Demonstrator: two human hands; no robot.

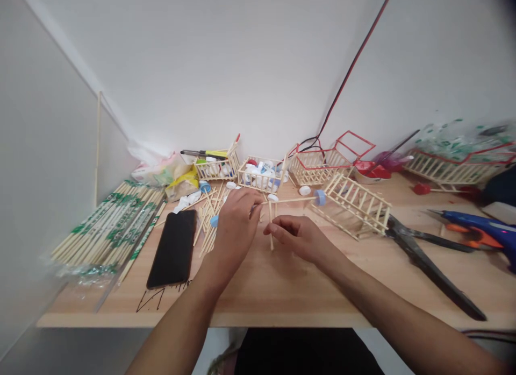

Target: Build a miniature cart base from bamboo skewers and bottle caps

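Thin wooden sticks (296, 199) sit between my two hands over the middle of the wooden table (282, 308): one runs sideways, the other comes down towards me from beside a white cap (272, 197). At the sideways stick's right end is a blue cap (320, 197), near a tilted stick basket (357, 205). My left hand (239, 216) is curled by the other end, fingertips hidden, so I cannot tell whether it grips. My right hand (296, 235) has thumb and fingers bent, fingertips overlapping the downward stick; I cannot tell if they pinch it. Left of my left hand lie loose sticks (207, 224), then a black phone (171, 249) and green-and-white wrapped chopsticks (115, 224).
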